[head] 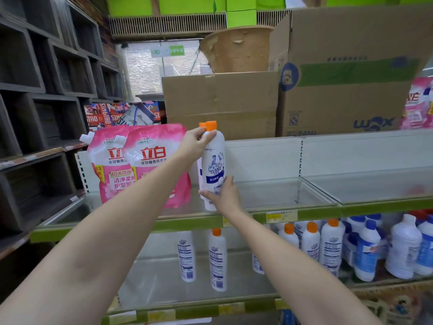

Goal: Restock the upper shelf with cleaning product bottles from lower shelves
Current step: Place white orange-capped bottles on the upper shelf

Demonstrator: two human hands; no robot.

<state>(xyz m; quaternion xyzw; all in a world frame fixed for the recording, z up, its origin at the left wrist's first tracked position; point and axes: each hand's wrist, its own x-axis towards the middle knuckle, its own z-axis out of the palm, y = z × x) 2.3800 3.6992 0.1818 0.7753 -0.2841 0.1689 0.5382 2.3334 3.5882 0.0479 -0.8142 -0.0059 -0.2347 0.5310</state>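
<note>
My left fingers [199,134] are curled round the neck of the white bottle [214,165], just under its orange cap [211,125], and they come at it from the left, so the bottle stands to their right with its shoulder against my fingertips. To the left of those fingers, touching nothing of mine, two pink detergent pouches [140,165] lean upright on the upper shelf [302,213]. The bottle's long axis runs up and down, nearly plumb, cap on top, its printed label facing me. Just behind it, close on its left, I can make out a second orange cap [201,124] and a sliver of white body, so another bottle seems to stand there already. Going right and down, my right fingers [226,184] wrap the bottle's lower body from the right side, thumb across the front near the base. So the bottle sits between my two hands, the left hand [194,143] high and the right hand [222,195] low, both equally close since both hold it. Its base looks level with the shelf floor, but I cannot tell if it rests there. I judge the coming move is to settle it and let go. Right of my right fingers the shelf runs on bare, and below them more orange-capped bottles [311,238] stand on the lower shelf [164,285].
</note>
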